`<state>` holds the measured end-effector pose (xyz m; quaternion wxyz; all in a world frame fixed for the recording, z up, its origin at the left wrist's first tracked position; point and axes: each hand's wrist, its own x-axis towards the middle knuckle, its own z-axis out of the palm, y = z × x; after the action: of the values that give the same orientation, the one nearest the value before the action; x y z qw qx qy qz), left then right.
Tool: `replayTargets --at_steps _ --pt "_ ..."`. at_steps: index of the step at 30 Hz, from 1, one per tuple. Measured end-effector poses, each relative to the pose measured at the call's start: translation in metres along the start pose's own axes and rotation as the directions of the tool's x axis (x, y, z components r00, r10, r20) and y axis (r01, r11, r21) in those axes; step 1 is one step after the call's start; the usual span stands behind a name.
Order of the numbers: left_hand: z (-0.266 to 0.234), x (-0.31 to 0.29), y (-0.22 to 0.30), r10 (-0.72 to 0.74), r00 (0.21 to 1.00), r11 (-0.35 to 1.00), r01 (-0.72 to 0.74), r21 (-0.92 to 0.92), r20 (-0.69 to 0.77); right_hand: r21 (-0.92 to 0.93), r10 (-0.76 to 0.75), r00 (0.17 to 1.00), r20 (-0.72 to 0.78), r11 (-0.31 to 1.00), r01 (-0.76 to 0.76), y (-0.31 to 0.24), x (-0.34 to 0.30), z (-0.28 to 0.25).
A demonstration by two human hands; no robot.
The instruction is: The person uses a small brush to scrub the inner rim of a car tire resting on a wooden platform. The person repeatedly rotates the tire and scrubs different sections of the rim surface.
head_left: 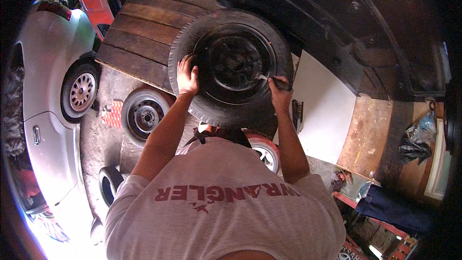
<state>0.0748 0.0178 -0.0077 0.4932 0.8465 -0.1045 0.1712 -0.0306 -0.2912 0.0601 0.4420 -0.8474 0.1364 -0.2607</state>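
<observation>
A large black tire (231, 21) mounted on a black steel wheel rim (235, 60) lies before me, partly over a wooden plank surface (139, 33). On the tire's left sidewall rests my left hand (187, 76), its fingers bent over the rubber and the thumb pointing up. My right hand (280, 95) is closed round a short tool (284, 84) with a dark handle. The tool's pale tip reaches the right edge of the rim; its exact kind is hard to make out.
To the left stands a silver car (50, 77). Another wheel (146, 115) and a small tire (109, 183) are on the floor. A dark vehicle panel (327, 24), a white board (325, 110) and a hanging plastic bag (421, 132) are at right. Below the tire shows a red-edged wheel (269, 147).
</observation>
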Motion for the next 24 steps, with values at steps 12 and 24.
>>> replayTargets --at_steps 12,24 --pt "-0.001 0.0 0.003 0.009 1.0 0.999 -0.009 -0.032 0.0 -0.041 0.085 0.992 0.094 0.996 -0.082 0.005 0.02 0.001" --pt "0.001 -0.002 0.0 0.003 1.0 1.0 -0.003 -0.011 0.0 0.165 -0.196 0.947 0.256 0.974 0.157 -0.014 -0.016 0.05"
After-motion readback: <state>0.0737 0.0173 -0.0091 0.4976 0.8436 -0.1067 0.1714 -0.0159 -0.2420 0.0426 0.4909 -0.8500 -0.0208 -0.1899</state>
